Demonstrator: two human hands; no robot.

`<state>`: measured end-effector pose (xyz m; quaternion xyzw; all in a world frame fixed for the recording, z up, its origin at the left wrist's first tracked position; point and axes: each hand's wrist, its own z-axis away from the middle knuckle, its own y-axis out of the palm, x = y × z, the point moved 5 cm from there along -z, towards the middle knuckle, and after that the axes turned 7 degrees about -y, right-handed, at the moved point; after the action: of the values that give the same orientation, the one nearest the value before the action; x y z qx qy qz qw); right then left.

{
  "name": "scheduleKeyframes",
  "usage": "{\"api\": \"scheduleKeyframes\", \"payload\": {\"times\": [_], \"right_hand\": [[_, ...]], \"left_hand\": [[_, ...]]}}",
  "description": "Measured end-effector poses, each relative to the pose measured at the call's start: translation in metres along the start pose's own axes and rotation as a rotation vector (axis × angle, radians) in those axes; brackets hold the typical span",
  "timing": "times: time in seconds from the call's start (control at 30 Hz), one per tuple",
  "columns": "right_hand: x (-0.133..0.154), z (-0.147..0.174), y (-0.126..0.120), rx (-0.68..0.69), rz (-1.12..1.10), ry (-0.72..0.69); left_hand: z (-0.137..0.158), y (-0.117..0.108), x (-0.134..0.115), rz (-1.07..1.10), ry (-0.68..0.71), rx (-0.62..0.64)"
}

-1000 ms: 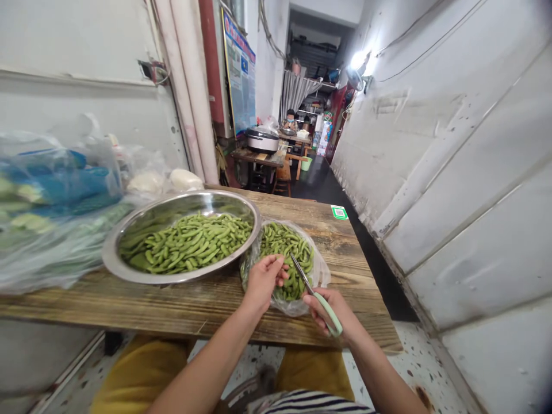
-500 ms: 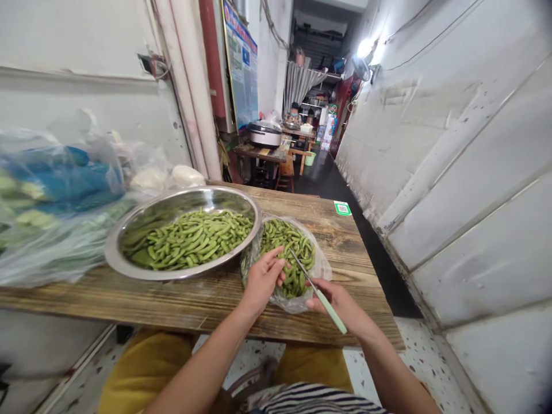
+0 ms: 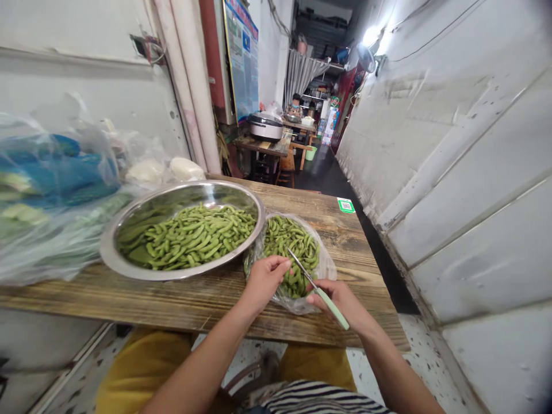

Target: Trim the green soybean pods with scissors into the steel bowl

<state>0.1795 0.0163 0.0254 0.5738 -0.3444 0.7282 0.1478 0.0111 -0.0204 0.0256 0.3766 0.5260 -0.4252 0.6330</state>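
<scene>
A clear plastic bag of green soybean pods lies spread on the wooden table, with my hands over its near side. My left hand is closed in a pinch above the pods; whatever is between its fingertips is too small to make out. In my right hand are scissors with pale green handles, seen edge-on. Their thin metal blades point away and left, over the pods, close to my left fingertips. Left of the bag stands a wide steel basin with many pods in it.
Filled plastic bags crowd the table's left end. A green square sticker marks its far right corner. White walls run along the right. Farther back are a small table with an electric cooker and a seated person.
My left fingers have drawn together into a pinch by the blade tips. The scissors stay in my right hand, nearly in place. The whole view has shifted slightly.
</scene>
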Motion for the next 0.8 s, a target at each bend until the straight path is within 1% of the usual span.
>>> {"api": "scheduleKeyframes", "payload": {"times": [0.07, 0.13, 0.2, 0.23, 0.3, 0.37, 0.43, 0.57, 0.67, 0.8], "right_hand": [[-0.005, -0.002, -0.001, -0.018, -0.046, 0.039], [-0.009, -0.003, -0.005, -0.071, -0.100, 0.059], [-0.007, -0.004, -0.011, -0.127, -0.108, 0.028], [-0.004, -0.003, -0.014, -0.140, -0.091, -0.005], [0.004, -0.001, -0.015, -0.124, -0.044, -0.076], [0.012, 0.001, -0.012, -0.086, -0.021, -0.111], [0.017, 0.003, -0.008, -0.065, 0.000, -0.129], [0.020, 0.003, -0.002, -0.069, 0.043, -0.164], [0.020, 0.003, 0.000, -0.068, 0.059, -0.164], [0.024, 0.006, -0.002, -0.067, 0.149, -0.177]], "left_hand": [[0.000, -0.006, -0.003, 0.012, 0.001, -0.020], [0.000, -0.018, -0.011, 0.016, 0.039, -0.111], [0.002, -0.031, -0.022, 0.015, 0.081, -0.198], [0.003, -0.035, -0.026, 0.016, 0.084, -0.210], [0.005, -0.036, -0.030, 0.031, 0.056, -0.178], [0.006, -0.032, -0.030, 0.049, 0.013, -0.132], [0.008, -0.024, -0.028, 0.051, -0.005, -0.103], [0.011, -0.012, -0.024, 0.028, -0.004, -0.075], [0.012, -0.010, -0.023, 0.016, -0.003, -0.065], [0.011, -0.012, -0.022, -0.036, 0.009, -0.067]]}}
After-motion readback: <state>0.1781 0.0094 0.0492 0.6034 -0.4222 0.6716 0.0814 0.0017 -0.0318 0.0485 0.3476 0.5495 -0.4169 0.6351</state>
